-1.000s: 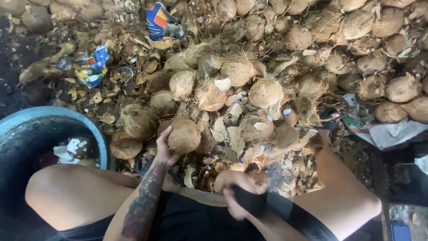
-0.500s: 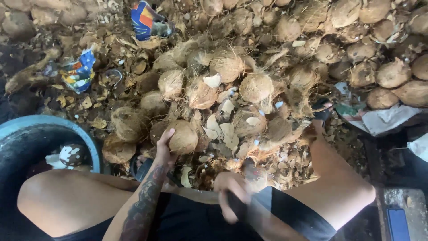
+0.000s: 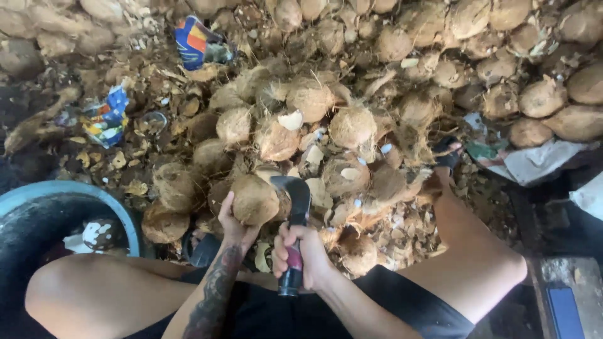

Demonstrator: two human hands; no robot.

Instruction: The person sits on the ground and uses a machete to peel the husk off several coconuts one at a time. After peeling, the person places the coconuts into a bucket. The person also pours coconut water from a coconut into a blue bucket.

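Note:
My left hand (image 3: 233,227) grips a brown husked coconut (image 3: 254,199) just in front of my knees. My right hand (image 3: 300,254) is closed around the dark and pink handle of a heavy knife (image 3: 295,207). Its curved dark blade points up and lies against the right side of that coconut. A big heap of husked coconuts (image 3: 352,125) and broken shell pieces spreads out ahead of both hands.
A blue-rimmed dark tub (image 3: 69,194) holding white coconut pieces stands at the left by my left thigh. Colourful wrappers (image 3: 107,119) lie among husk scraps at the upper left. White sheeting (image 3: 534,163) lies at the right. My bare legs frame the work spot.
My right hand, which was low near my lap, has come up holding the knife, and the blade now rests at the coconut. My left hand kept its hold on the coconut.

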